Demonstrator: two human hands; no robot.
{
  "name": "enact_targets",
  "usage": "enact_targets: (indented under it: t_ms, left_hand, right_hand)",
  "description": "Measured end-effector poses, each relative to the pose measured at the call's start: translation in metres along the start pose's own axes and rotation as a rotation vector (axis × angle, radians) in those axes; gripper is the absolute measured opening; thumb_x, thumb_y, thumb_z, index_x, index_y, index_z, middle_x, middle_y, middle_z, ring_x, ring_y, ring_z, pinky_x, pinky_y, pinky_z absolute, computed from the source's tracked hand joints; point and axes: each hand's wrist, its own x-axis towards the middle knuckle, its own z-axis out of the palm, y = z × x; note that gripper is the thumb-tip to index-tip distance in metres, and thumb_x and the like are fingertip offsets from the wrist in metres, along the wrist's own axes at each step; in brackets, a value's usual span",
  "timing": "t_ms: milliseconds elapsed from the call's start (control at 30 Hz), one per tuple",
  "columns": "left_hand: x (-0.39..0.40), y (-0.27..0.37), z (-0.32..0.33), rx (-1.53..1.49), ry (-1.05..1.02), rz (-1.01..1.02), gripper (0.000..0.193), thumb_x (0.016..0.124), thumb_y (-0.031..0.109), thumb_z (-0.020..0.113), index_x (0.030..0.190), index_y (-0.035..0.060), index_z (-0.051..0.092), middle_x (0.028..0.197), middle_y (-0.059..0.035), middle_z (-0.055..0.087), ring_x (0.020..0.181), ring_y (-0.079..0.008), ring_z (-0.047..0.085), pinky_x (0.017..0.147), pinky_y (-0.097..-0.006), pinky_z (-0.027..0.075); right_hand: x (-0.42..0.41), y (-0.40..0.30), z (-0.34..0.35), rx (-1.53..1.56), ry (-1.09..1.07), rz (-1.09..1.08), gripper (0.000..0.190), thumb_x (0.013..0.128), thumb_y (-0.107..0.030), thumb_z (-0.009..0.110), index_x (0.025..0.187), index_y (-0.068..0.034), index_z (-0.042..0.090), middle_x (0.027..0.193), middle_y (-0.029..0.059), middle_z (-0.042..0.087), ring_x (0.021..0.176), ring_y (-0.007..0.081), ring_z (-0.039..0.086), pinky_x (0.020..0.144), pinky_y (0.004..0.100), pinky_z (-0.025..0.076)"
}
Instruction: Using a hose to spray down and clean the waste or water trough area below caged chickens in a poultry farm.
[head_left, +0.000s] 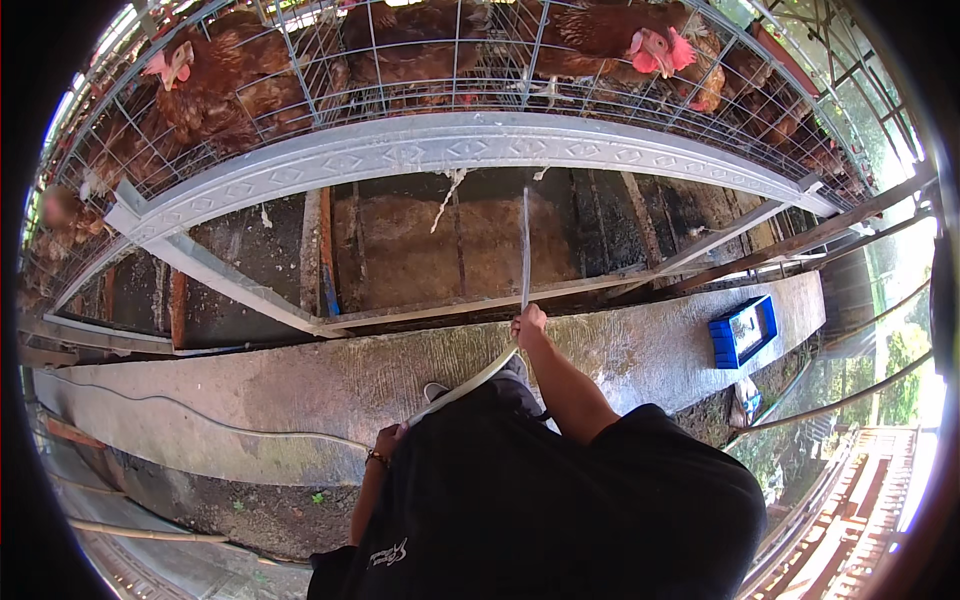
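A pale flexible hose (476, 381) runs across the front of my body. My right hand (529, 324) is closed around its front end, and a stream of water (526, 240) shoots from there under the cages. Lower and to the left, my left hand (387, 441) grips the same hose near my waist, with a bracelet on that wrist. From there the hose trails left over the concrete walkway (247, 420). The water points at a wet, brown-stained floor (465, 240) below the wire cages (420, 52), which hold several brown hens (225, 75).
A metal beam (450, 142) with braces carries the cages. A low wooden rail (480, 302) borders the walkway. To the right, a blue plastic crate (724, 343) sits on the concrete, with a crumpled bag (745, 401) beside the edge. Bamboo poles (150, 531) cross at lower left.
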Motion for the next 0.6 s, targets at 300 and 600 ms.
enact_targets:
  t_ms: [300,600]
  left_hand:
    - [-0.001,0.004,-0.003,0.042,0.018,-0.041,0.051,0.090,0.050,0.053,0.091,0.0006,0.067,0.076,-0.0109,0.066,0.076,-0.0137,0.059,0.071,-0.0332,0.047]
    - [-0.003,0.008,-0.005,0.020,0.009,-0.030,0.051,0.091,0.049,0.052,0.091,0.0007,0.067,0.076,-0.0105,0.067,0.076,-0.0140,0.059,0.071,-0.0331,0.047]
  right_hand:
    - [0.023,0.014,-0.013,-0.023,0.191,0.041,0.029,0.085,-0.024,0.045,0.073,0.001,0.057,0.061,0.0134,0.055,0.048,0.0260,0.053,0.040,0.0391,0.041]
    - [0.043,0.028,-0.021,-0.099,0.312,0.017,0.036,0.084,-0.030,0.052,0.082,0.002,0.067,0.074,0.0184,0.065,0.063,0.0307,0.065,0.050,0.0404,0.051]
